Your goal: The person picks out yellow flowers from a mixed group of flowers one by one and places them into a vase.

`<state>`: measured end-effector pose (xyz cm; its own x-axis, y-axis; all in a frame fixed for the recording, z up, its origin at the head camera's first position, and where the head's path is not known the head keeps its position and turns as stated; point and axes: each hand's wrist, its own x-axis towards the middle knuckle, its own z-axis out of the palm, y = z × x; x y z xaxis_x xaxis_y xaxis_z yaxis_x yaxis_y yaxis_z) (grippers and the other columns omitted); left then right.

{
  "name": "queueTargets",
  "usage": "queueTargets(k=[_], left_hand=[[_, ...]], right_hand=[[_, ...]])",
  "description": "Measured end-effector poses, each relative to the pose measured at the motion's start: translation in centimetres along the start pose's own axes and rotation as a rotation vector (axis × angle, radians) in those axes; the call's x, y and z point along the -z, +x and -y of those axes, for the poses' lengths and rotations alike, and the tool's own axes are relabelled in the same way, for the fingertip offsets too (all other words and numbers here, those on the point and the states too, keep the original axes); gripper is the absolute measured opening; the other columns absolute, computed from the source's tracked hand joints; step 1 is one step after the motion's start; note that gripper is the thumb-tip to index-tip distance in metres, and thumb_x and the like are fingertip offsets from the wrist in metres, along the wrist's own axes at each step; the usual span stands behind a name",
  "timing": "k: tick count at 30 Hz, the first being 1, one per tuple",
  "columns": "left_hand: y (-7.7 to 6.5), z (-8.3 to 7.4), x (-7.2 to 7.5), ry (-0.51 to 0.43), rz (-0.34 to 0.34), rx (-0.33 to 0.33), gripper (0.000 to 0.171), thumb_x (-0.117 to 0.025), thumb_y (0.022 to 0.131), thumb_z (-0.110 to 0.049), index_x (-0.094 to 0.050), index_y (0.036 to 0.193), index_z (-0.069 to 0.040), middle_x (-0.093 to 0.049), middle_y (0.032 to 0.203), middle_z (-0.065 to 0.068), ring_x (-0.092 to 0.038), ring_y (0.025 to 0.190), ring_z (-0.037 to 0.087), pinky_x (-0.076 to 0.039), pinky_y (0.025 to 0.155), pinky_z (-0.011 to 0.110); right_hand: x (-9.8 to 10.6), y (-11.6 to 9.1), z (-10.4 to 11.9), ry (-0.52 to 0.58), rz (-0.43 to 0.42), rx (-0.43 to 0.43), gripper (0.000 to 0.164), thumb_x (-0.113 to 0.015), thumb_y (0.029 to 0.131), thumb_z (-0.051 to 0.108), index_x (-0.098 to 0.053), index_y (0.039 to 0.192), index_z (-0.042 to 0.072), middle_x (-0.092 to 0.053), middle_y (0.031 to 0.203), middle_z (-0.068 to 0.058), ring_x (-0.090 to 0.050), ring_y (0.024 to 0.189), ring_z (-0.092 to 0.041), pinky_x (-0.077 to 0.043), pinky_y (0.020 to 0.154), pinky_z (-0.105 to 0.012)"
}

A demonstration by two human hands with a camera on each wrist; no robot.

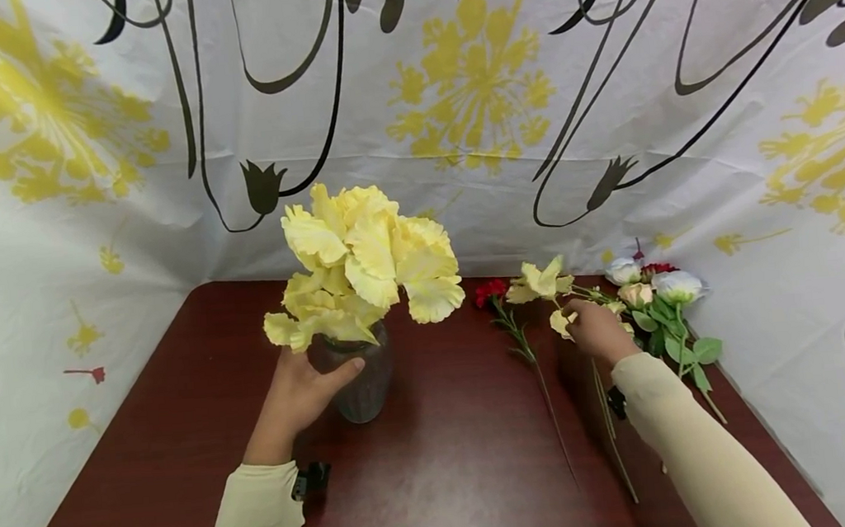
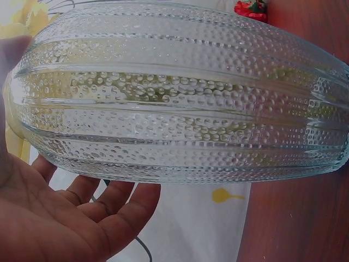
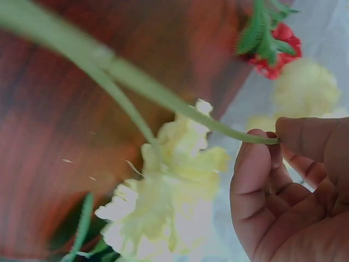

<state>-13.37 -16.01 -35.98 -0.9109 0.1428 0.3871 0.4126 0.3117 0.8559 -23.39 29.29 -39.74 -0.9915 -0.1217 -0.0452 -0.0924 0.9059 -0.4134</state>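
Note:
A ribbed, dimpled glass vase (image 1: 361,388) stands upright on the table, holding large ruffled yellow flowers (image 1: 373,259). My left hand (image 1: 305,395) grips it from the left near its neck, thumb across the front. In the left wrist view, fingers (image 2: 128,210) curve along the side of the glass. Over at the right, my right hand (image 1: 598,334) pinches the green stem (image 3: 174,103) of a yellow flower between thumb and fingertips. That stem forks, and one ruffled yellow bloom (image 3: 169,199) hangs from a branch in the right wrist view.
Beside the right hand lies a red carnation (image 1: 490,291) with a long thin stem. White and pale peach roses (image 1: 678,286) with green leaves are heaped at the table's right edge. A patterned white cloth (image 1: 493,208) hangs behind the dark red-brown table (image 1: 450,427).

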Motion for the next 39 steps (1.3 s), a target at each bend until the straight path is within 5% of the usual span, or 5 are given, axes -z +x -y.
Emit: queueTargets(k=[9,17,30,39], left_hand=[[0.1,0.0,0.0,-0.007,-0.003,-0.009,0.093,-0.081,0.082,-0.006,-0.024,0.155,-0.010,-0.031,0.155,0.011,-0.027,0.143,0.028,-0.023,0.111,0.059],[0.1,0.0,0.0,-0.003,0.000,-0.006,0.091,-0.081,0.082,-0.006,-0.026,0.155,-0.010,-0.032,0.154,0.012,-0.028,0.143,0.028,-0.023,0.111,0.060],[0.0,0.1,0.0,0.006,0.004,0.011,0.094,-0.080,0.082,-0.007,-0.023,0.156,-0.011,-0.029,0.156,0.012,-0.025,0.145,0.029,-0.023,0.111,0.060],[0.1,0.0,-0.1,0.003,0.006,0.006,0.094,-0.081,0.082,-0.007,-0.022,0.156,-0.012,-0.028,0.156,0.011,-0.025,0.144,0.028,-0.023,0.111,0.060]], right_hand=[[2.2,-1.0,1.0,0.062,-0.075,0.043,0.025,-0.053,0.101,0.006,-0.054,0.124,-0.005,-0.064,0.101,-0.027,-0.058,0.063,-0.022,-0.045,0.055,-0.037],[2.7,-1.8,2.2,0.146,-0.116,0.026,0.026,-0.050,0.104,0.010,-0.052,0.127,0.000,-0.059,0.121,-0.032,-0.068,0.087,-0.034,-0.051,0.060,-0.038],[2.7,-2.6,4.2,0.280,-0.246,0.079,0.034,-0.045,0.106,0.014,-0.048,0.136,-0.001,-0.063,0.109,-0.021,-0.068,0.086,-0.033,-0.055,0.062,-0.036],[2.8,-3.9,7.0,0.554,-0.359,0.131,0.039,-0.048,0.106,0.015,-0.040,0.141,0.001,-0.060,0.103,-0.018,-0.067,0.089,-0.028,-0.058,0.071,-0.030]])
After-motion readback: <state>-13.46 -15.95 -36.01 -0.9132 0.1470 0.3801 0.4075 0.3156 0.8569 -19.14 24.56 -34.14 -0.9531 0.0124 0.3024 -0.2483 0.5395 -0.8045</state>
